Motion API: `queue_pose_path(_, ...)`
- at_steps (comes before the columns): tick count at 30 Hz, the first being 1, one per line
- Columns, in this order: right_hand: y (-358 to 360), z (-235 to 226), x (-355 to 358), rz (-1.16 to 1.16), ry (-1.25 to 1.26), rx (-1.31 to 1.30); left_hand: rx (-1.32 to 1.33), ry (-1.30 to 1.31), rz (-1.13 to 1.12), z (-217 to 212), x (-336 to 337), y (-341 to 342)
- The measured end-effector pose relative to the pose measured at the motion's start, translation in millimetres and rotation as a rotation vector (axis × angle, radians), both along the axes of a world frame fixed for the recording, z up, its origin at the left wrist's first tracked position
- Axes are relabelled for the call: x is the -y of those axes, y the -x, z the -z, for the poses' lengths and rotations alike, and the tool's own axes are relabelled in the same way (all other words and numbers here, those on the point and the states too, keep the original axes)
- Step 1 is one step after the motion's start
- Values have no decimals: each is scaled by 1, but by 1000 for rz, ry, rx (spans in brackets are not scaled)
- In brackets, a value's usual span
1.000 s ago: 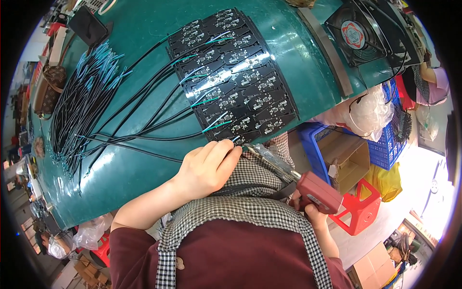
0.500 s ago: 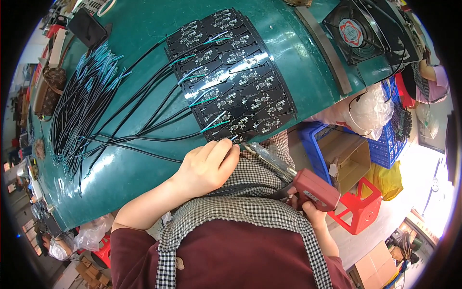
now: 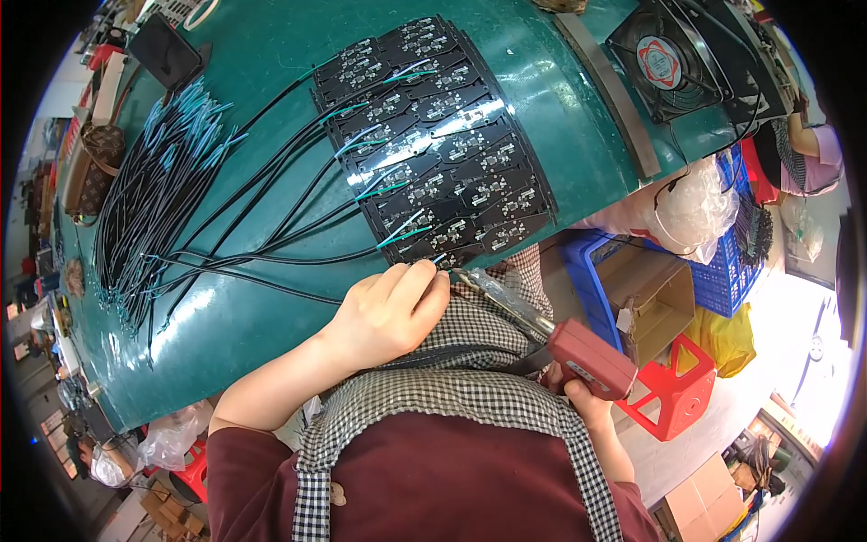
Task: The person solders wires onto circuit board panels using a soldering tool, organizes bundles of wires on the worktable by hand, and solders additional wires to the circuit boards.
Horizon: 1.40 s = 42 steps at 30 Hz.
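Observation:
A panel of black circuit boards lies on the green table, with several black cables running to its left edge and their thin blue, white and green wires resting on the boards. At the panel's near corner my left hand is closed in a pinch on a black cable, and a small bluish wire end shows past its fingertips. My right hand grips a dark red soldering gun by its lower side. Its metal tip reaches toward that corner, close to my left fingers; whether it touches is hard to see.
A big bundle of black cables with blue ends lies at the left. At the far right stand a black fan and a metal bar. Beyond the table's right edge are a blue crate, a cardboard box and a red stool.
The body of the soldering gun has dipped very slightly in my right hand. My left hand and the boards stay where they were.

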State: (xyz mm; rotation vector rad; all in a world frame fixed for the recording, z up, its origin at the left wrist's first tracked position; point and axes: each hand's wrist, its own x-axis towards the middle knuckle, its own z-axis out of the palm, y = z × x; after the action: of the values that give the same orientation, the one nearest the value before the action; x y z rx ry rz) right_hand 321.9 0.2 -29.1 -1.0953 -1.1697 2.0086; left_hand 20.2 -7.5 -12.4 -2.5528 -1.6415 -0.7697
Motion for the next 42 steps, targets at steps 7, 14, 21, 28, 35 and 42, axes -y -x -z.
queue_pose_path(7, 11, -11, 0, 113, 50, -121, -51, 15, -23, -2, 2, 4)
queue_pose_path(14, 14, -20, -3, 323, -56, 104, -106, 23, 33, -5, 2, 8)
queue_pose_path(21, 12, -11, -30, 345, -222, 83, -57, 39, 0, -12, 12, 30)
queue_pose_path(28, 28, -21, -66, 336, -277, 61, 10, 79, -923, -21, -19, 141)
queue_pose_path(35, 35, -26, -93, 316, -258, 70, -211, -50, -968, 7, -23, 183)
queue_pose_path(42, 46, -35, -108, 354, -145, 34, 11, 47, -984, -1, -26, 184)
